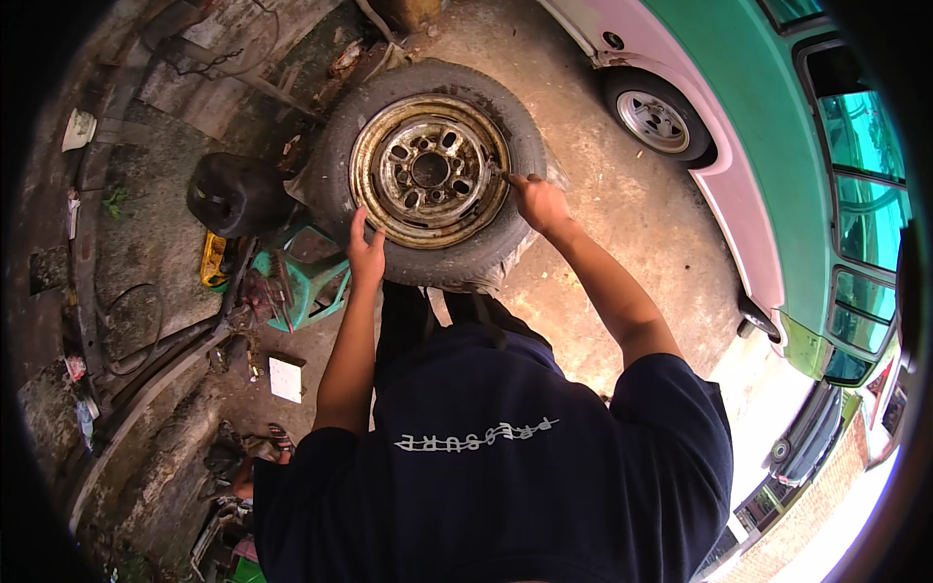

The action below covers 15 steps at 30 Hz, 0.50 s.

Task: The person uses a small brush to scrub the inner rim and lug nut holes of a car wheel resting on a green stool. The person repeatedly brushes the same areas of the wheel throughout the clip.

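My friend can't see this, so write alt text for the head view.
A person's left hand is at the lower left of a dirty wheel, the right hand at its right; a green and pink vehicle stands at right.

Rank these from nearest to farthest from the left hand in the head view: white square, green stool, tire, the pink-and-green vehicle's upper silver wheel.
1. Tire, right at the left hand.
2. Green stool, just left.
3. White square, lower left.
4. Upper silver wheel, far upper right.

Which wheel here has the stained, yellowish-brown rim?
The unmounted wheel at your left hand and right hand; the nearer wheel on the green-and-pink van is silver-rimmed.
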Each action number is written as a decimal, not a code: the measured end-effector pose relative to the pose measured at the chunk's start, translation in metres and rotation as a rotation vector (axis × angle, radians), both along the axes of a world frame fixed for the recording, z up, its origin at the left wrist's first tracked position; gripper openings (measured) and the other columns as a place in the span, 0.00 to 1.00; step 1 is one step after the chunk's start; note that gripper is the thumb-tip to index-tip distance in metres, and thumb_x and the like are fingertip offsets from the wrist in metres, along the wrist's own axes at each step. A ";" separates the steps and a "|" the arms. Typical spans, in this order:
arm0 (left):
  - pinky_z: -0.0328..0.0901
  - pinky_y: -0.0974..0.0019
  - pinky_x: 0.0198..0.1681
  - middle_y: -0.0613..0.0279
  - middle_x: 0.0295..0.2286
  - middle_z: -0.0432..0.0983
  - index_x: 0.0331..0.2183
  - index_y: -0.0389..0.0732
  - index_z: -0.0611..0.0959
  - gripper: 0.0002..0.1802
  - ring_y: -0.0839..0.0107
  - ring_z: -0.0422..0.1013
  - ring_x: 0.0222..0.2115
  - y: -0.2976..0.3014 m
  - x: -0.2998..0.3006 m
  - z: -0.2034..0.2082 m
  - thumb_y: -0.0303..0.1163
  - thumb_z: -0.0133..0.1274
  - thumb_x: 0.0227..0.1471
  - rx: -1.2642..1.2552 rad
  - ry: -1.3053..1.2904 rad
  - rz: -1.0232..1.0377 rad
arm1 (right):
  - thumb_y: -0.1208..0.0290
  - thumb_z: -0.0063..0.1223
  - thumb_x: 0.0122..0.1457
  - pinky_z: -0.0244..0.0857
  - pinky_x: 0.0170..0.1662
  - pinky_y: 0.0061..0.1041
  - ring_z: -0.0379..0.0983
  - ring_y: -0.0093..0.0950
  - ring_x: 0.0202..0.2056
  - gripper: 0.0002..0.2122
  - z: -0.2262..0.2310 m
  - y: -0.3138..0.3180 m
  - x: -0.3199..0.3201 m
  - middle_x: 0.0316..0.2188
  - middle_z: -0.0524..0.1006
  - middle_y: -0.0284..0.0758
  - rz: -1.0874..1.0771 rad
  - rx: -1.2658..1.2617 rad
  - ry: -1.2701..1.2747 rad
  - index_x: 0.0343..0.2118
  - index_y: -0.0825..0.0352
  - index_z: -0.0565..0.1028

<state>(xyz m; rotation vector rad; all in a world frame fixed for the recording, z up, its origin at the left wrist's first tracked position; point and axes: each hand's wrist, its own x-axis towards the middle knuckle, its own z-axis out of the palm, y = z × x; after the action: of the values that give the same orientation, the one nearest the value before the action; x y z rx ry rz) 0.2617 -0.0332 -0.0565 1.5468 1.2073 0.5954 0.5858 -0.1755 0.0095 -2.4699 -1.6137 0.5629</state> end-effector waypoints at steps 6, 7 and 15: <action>0.49 0.60 0.63 0.51 0.59 0.60 0.60 0.37 0.63 0.31 0.60 0.55 0.61 0.002 -0.005 -0.001 0.24 0.51 0.55 0.000 -0.051 0.013 | 0.68 0.46 0.60 0.72 0.32 0.39 0.77 0.43 0.29 0.16 0.010 -0.028 -0.016 0.31 0.76 0.44 -0.001 0.086 0.063 0.51 0.55 0.74; 0.49 0.60 0.63 0.51 0.59 0.60 0.60 0.37 0.63 0.31 0.60 0.55 0.61 0.001 -0.007 -0.001 0.25 0.51 0.55 -0.005 -0.033 0.017 | 0.67 0.47 0.60 0.72 0.32 0.39 0.77 0.43 0.29 0.15 0.010 -0.026 -0.015 0.32 0.76 0.43 -0.013 0.151 0.051 0.49 0.55 0.75; 0.49 0.60 0.63 0.50 0.59 0.59 0.60 0.36 0.63 0.31 0.58 0.54 0.62 -0.002 -0.004 -0.002 0.26 0.50 0.56 -0.021 -0.029 0.002 | 0.70 0.47 0.57 0.73 0.33 0.38 0.77 0.42 0.30 0.17 0.005 0.001 -0.002 0.33 0.76 0.42 0.073 0.034 -0.021 0.50 0.54 0.75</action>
<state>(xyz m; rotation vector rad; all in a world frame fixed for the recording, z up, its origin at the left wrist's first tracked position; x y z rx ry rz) 0.2580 -0.0348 -0.0588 1.5145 1.1902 0.6025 0.5836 -0.1745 0.0146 -2.4091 -1.7132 0.5160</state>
